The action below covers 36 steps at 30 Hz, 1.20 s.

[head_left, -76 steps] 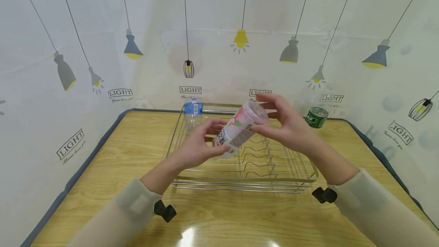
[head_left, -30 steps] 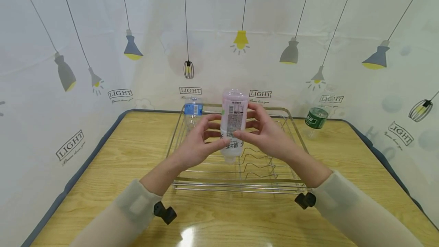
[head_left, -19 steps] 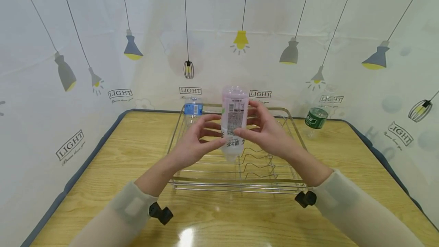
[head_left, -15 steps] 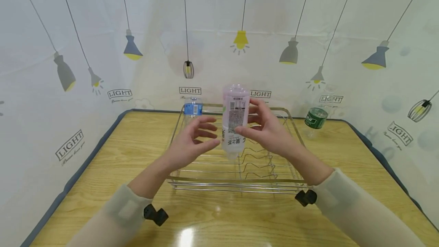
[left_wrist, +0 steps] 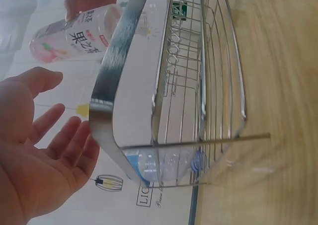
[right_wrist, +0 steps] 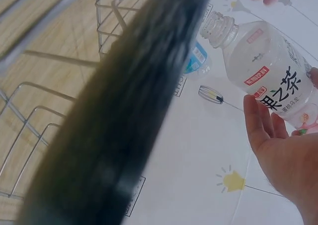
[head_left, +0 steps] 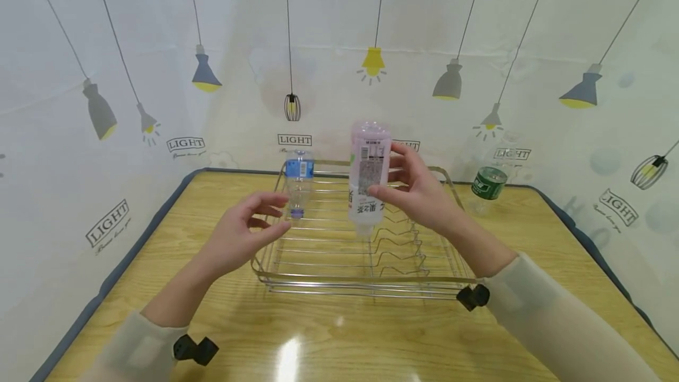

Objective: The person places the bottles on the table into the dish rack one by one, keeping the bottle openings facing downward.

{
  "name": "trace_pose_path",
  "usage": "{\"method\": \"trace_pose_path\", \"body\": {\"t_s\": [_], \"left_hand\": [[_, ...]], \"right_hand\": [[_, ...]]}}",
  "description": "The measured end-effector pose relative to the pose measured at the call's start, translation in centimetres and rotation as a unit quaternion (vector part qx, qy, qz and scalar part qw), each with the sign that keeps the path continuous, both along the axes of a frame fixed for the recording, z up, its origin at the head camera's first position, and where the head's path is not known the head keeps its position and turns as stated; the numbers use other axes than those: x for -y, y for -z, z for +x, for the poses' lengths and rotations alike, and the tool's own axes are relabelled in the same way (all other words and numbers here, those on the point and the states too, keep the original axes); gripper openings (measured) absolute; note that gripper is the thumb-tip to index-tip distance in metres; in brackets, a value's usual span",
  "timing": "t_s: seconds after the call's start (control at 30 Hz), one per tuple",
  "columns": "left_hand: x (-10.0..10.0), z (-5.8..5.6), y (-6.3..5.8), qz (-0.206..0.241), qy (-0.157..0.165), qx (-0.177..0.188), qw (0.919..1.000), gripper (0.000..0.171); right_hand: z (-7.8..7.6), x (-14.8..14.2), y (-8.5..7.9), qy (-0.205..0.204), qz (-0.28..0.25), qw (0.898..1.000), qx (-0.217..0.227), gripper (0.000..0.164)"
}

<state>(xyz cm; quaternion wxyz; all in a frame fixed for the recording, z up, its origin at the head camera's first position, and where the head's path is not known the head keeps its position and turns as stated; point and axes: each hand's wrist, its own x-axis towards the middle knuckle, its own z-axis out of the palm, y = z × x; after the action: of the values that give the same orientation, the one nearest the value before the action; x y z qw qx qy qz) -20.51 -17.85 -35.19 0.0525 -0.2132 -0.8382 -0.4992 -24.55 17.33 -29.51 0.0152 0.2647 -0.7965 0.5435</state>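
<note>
A clear bottle with a pink and white label [head_left: 369, 161] is held upside down above a metal wire rack [head_left: 366, 280] on a light wood table [head_left: 318, 335]. Its label reads 果之茶 in dark characters, inverted in the head view, above which sit a barcode and a block of small print too fine to read. The patterned backdrop [head_left: 339, 87] behind carries hanging lamps and the boxed word "LIGHT", repeated.

The left wrist view shows the label's other side: 果之茶 again, with a peach picture. The right wrist view reveals the bottle's threaded neck and small red tags; a dark, blurred bar [right_wrist: 109, 115] crosses much of that view. A clear bottle with a blue label [head_left: 299, 168] stands cap-down in the rack's left rear corner; its blue cap shows in the head and left wrist views. A clear bottle with a green label [head_left: 489, 183] is beyond the rack's right rear corner, its white lettering too small to read.

The right hand [head_left: 424, 196] grips the pink-labelled bottle, thumb in front and fingers around its side. The left hand [head_left: 241, 231] is near the rack's left rim, fingers apart and loosely bent, palm bare.
</note>
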Motion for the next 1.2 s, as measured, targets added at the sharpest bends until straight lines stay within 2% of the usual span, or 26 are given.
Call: {"method": "trace_pose_path", "body": {"t_s": [0.2, 0.3, 0.43, 0.63, 0.77, 0.87, 1.2], "left_hand": [[1.8, 0.8, 1.0, -0.024, -0.039, -0.005, 0.9989, 0.042], [2.5, 1.1, 1.8, -0.032, -0.056, 0.01, 0.9979, 0.041], [3.1, 1.5, 2.8, -0.044, -0.059, 0.035, 0.9966, 0.043], [3.3, 1.4, 4.1, -0.059, -0.037, 0.068, 0.9953, 0.044], [3.2, 1.3, 4.5, -0.05, -0.012, 0.086, 0.995, 0.041], [3.0, 1.2, 4.6, -0.045, -0.005, 0.091, 0.9948, 0.039], [2.7, 0.8, 5.4, 0.005, 0.034, 0.112, 0.9932, 0.031]], "right_hand": [[-1.1, -0.1, -0.4, 0.017, 0.01, 1.0, -0.002, 0.083], [-1.8, -0.1, -0.7, 0.025, 0.006, 1.0, 0.002, 0.083], [-2.7, 0.1, -1.2, 0.031, -0.006, 0.999, 0.009, 0.083], [-3.7, 0.9, -1.9, 0.044, -0.021, 0.998, 0.032, 0.084], [-4.4, 1.7, -2.4, 0.045, -0.027, 0.998, 0.033, 0.085], [-4.8, 2.4, -2.7, 0.044, -0.032, 0.998, 0.032, 0.086], [-6.9, 5.1, -1.9, 0.058, -0.074, 0.994, 0.051, 0.085]]}}
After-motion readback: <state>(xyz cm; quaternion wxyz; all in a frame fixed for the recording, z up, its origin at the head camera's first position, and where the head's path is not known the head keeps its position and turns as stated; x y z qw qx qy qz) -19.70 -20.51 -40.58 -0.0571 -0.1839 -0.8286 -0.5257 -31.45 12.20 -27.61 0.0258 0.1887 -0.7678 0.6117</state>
